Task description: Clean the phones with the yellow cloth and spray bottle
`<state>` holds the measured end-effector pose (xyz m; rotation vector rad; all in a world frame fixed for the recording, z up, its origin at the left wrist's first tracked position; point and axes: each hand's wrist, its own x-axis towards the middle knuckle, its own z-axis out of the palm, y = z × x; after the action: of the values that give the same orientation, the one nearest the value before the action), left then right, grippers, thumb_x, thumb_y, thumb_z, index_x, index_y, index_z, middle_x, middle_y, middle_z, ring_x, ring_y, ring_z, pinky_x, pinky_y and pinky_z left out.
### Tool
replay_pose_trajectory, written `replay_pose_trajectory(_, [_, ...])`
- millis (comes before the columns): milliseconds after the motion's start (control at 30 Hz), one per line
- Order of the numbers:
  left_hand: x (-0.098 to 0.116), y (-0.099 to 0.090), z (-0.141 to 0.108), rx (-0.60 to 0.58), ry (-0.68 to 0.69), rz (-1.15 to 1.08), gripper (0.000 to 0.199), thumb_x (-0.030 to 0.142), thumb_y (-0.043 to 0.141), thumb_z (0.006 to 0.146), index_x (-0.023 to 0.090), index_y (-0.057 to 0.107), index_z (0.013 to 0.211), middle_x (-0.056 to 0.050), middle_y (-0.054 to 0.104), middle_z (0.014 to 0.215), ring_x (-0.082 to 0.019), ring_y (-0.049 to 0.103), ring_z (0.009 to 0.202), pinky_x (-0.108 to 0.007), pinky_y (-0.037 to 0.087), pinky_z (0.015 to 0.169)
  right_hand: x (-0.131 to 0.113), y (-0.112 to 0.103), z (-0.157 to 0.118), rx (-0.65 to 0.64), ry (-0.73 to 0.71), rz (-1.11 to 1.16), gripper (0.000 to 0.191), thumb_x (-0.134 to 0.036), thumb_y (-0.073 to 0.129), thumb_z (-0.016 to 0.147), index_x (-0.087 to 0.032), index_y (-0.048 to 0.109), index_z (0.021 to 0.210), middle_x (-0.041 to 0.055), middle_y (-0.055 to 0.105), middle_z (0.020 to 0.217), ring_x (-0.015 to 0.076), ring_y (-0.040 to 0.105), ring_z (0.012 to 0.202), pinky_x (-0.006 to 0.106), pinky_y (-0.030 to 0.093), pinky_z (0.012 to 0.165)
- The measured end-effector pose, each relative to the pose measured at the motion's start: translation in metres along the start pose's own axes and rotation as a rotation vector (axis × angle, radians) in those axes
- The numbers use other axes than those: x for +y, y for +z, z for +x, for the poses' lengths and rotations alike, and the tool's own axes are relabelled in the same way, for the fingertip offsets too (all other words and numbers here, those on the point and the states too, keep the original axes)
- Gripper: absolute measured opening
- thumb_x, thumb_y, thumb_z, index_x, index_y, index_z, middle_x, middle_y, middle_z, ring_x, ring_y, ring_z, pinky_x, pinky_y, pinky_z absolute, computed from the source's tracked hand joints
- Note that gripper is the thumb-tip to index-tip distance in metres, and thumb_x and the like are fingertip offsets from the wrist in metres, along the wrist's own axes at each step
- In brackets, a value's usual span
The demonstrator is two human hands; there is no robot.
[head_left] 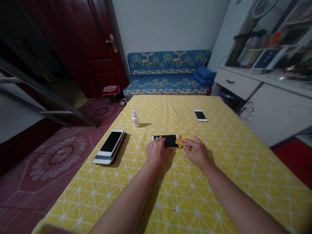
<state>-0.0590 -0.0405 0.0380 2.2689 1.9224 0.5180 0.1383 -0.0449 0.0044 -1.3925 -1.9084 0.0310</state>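
Observation:
A white smartphone (170, 140) with a black screen lies sideways on the table in front of me. My left hand (157, 150) grips its left part, fingers over the screen and thumb along the near edge. In my right hand (196, 151) is a folded yellow cloth (179, 140), pressed against the phone's right end. The fingertips of the right hand partly hide the cloth. To the left, a white phone (111, 143) rests on top of a stack of other devices. A small white bottle (135, 119) stands upright behind it.
Another white phone (200, 115) lies at the back right of the yellow patterned tablecloth (175, 195). Beyond the table is a blue sofa (168, 70). A white cabinet (275, 107) stands to the right, and metal ladder-like bars (56, 100) to the left.

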Motion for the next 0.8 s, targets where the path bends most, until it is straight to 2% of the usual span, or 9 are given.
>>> replay_pose_trajectory(133, [0.0, -0.002, 0.0, -0.006, -0.009, 0.022, 0.046, 0.059, 0.071, 0.077, 0.025, 0.069, 0.108, -0.007, 0.073, 0.108, -0.026, 0.069, 0.098, -0.032, 0.048, 0.077, -0.007, -0.006, -0.002, 0.038, -0.071, -0.053, 0.029, -0.013, 0.054, 0.08, -0.024, 0.077, 0.095, 0.0027, 0.079, 0.09, 0.0193, 0.074, 0.071, 0.052, 0.042, 0.113])
replay_pose_trajectory(267, [0.0, -0.001, -0.001, -0.005, 0.0, 0.008, 0.046, 0.057, 0.071, 0.079, 0.025, 0.068, 0.111, -0.007, 0.071, 0.117, -0.026, 0.068, 0.101, -0.032, 0.048, 0.08, -0.018, -0.01, -0.004, 0.058, -0.134, -0.037, 0.031, -0.012, 0.053, 0.082, -0.024, 0.076, 0.099, 0.0028, 0.079, 0.093, 0.0182, 0.075, 0.077, 0.051, 0.044, 0.111])
replay_pose_trajectory(433, [-0.002, 0.0, -0.003, -0.005, 0.003, -0.014, 0.041, 0.052, 0.07, 0.081, 0.027, 0.068, 0.115, -0.007, 0.067, 0.128, -0.026, 0.066, 0.106, -0.033, 0.049, 0.081, -0.029, -0.005, -0.003, -0.06, -0.193, -0.066, 0.036, -0.008, 0.05, 0.082, -0.027, 0.075, 0.101, 0.0017, 0.079, 0.096, 0.0184, 0.075, 0.087, 0.052, 0.042, 0.111])
replay_pose_trajectory(567, [-0.004, 0.0, -0.003, -0.01, 0.021, -0.021, 0.04, 0.05, 0.071, 0.081, 0.028, 0.068, 0.115, -0.005, 0.067, 0.127, -0.026, 0.066, 0.107, -0.033, 0.049, 0.082, -0.026, -0.001, 0.0, -0.138, -0.16, -0.057, 0.04, -0.009, 0.047, 0.089, -0.026, 0.07, 0.118, 0.0067, 0.076, 0.112, 0.021, 0.071, 0.106, 0.056, 0.038, 0.113])
replay_pose_trajectory(700, [-0.005, -0.002, -0.003, -0.029, 0.051, -0.031, 0.037, 0.047, 0.07, 0.083, 0.028, 0.069, 0.115, -0.004, 0.066, 0.132, -0.026, 0.065, 0.109, -0.033, 0.049, 0.085, -0.017, 0.002, 0.004, -0.301, -0.064, -0.063, 0.047, -0.022, 0.051, 0.095, -0.026, 0.051, 0.142, 0.0118, 0.055, 0.145, 0.0278, 0.049, 0.136, 0.066, 0.031, 0.113])
replay_pose_trajectory(800, [-0.005, -0.004, -0.002, -0.043, 0.064, -0.025, 0.037, 0.047, 0.07, 0.083, 0.028, 0.069, 0.115, -0.004, 0.066, 0.13, -0.026, 0.066, 0.108, -0.034, 0.05, 0.083, -0.013, 0.004, 0.005, -0.335, -0.014, -0.091, 0.053, -0.031, 0.053, 0.095, -0.026, 0.044, 0.147, 0.0121, 0.045, 0.152, 0.0298, 0.037, 0.143, 0.066, 0.03, 0.113])
